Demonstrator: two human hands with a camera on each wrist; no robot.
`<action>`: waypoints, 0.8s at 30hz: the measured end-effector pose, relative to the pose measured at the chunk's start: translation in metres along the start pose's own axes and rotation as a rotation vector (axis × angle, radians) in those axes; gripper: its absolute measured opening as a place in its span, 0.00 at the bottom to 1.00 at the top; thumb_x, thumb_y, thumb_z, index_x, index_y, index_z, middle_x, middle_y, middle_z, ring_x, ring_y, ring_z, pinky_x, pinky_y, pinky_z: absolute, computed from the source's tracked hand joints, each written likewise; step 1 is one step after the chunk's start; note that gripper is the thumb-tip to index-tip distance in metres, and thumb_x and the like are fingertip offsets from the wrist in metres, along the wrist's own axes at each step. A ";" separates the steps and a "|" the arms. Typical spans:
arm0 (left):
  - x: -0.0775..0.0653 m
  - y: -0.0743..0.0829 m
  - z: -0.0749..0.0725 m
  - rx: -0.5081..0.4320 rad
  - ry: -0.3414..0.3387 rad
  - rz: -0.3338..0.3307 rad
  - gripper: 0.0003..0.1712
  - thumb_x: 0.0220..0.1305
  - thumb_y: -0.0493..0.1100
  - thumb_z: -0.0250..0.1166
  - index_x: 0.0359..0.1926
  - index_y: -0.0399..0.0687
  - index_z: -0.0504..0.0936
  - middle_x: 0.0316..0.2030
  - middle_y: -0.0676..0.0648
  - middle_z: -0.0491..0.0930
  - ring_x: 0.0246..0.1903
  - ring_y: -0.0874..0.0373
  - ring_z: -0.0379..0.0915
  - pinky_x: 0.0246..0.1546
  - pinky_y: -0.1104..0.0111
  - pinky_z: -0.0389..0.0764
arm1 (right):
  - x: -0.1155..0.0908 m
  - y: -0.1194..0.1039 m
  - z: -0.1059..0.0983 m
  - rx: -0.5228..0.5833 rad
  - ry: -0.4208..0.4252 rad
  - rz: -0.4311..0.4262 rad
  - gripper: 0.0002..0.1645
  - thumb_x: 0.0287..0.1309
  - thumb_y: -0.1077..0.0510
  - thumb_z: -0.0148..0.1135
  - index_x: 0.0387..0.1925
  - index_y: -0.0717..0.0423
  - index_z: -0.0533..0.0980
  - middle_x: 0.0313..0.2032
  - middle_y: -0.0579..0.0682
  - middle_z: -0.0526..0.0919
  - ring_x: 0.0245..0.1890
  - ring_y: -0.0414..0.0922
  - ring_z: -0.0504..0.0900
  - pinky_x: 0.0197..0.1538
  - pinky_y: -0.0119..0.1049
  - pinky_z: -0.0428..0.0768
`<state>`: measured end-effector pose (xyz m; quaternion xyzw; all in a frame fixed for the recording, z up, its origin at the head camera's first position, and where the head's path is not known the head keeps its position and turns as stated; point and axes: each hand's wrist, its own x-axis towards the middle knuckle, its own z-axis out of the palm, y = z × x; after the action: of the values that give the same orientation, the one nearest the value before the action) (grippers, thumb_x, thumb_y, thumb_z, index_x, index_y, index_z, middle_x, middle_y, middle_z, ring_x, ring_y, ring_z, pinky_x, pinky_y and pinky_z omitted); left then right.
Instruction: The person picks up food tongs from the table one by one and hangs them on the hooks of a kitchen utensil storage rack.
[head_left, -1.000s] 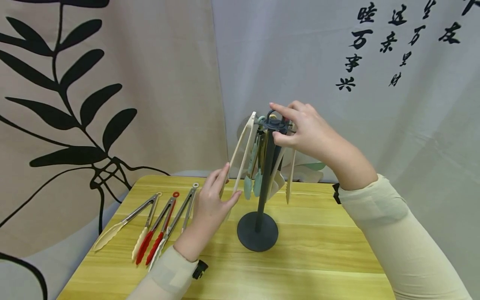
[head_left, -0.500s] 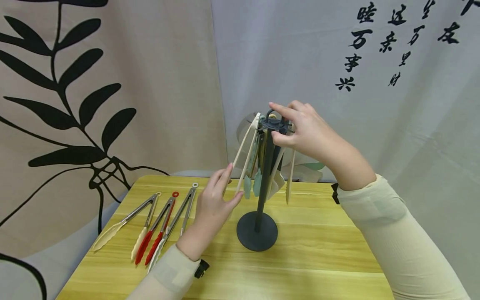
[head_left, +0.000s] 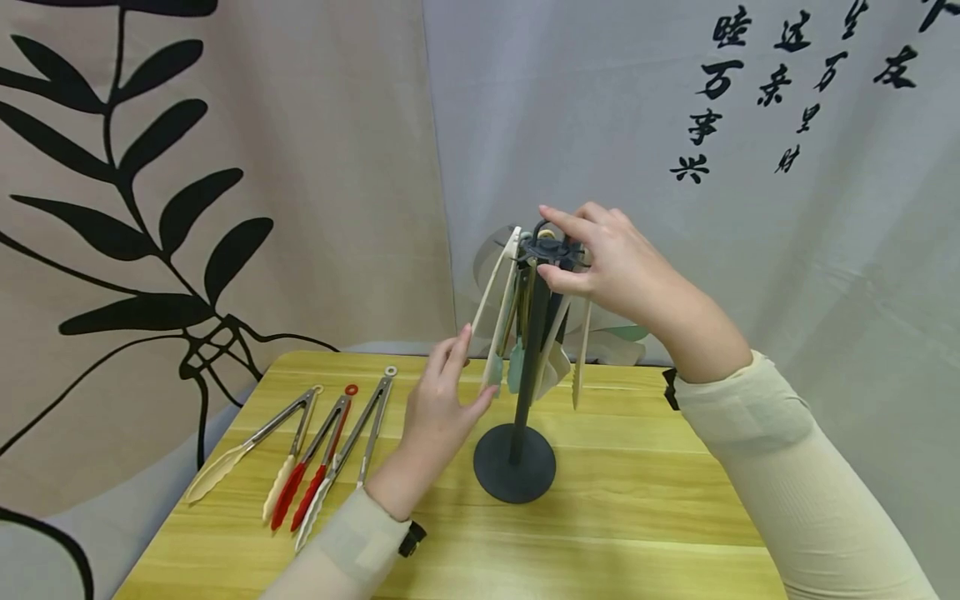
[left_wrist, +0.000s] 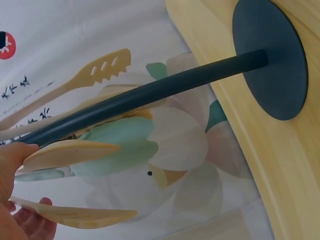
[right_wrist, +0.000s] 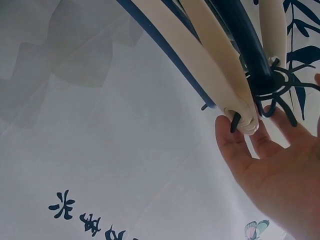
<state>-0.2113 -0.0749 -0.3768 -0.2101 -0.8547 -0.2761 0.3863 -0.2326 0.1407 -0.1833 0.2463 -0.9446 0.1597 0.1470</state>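
Note:
My left hand [head_left: 442, 404] holds a pair of cream tongs [head_left: 501, 321] low down, thumb on one arm and fingers on the other. In the left wrist view the two spoon-like tips of the tongs [left_wrist: 70, 154] stand apart. Their joined end reaches up to the hooks at the top of a dark utensil stand [head_left: 514, 479]. At the top of that stand, my right hand [head_left: 622, 254] holds the hooked head between thumb and fingers. The right wrist view shows the hooked head [right_wrist: 270, 85] close above the right fingers, with a cream utensil [right_wrist: 215, 65] hanging on a hook.
On the left of the wooden table [head_left: 637, 500] lie cream-tipped tongs [head_left: 217, 475], red tongs [head_left: 288, 492] and white-tipped tongs [head_left: 311, 508]. Pale green utensils [head_left: 515, 367], a white turner [head_left: 553, 371] and a cream slotted utensil [left_wrist: 100, 70] hang from the stand. A patterned curtain [head_left: 337, 167] is behind.
My left hand and the cream tongs have moved a little to the right, toward the stand, and the tongs' arms look slightly closer together. The right hand stays at the stand's top.

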 end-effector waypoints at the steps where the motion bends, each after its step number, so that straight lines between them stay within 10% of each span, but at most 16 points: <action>1: 0.000 0.000 0.001 -0.005 -0.010 -0.010 0.52 0.45 0.44 0.77 0.70 0.46 0.61 0.51 0.43 0.71 0.36 0.56 0.77 0.25 0.74 0.78 | 0.000 0.000 0.000 -0.003 0.001 -0.004 0.40 0.59 0.41 0.59 0.71 0.42 0.59 0.49 0.52 0.71 0.46 0.52 0.65 0.45 0.46 0.68; 24: -0.002 0.007 0.009 -0.064 -0.114 -0.046 0.59 0.47 0.42 0.76 0.74 0.47 0.49 0.56 0.41 0.68 0.48 0.53 0.73 0.48 0.68 0.79 | 0.001 0.011 -0.005 0.075 -0.082 -0.059 0.46 0.56 0.42 0.64 0.72 0.41 0.55 0.51 0.51 0.68 0.49 0.51 0.62 0.50 0.47 0.66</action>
<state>-0.2107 -0.0638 -0.3808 -0.2179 -0.8705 -0.2999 0.3237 -0.2381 0.1509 -0.1804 0.2858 -0.9354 0.1805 0.1036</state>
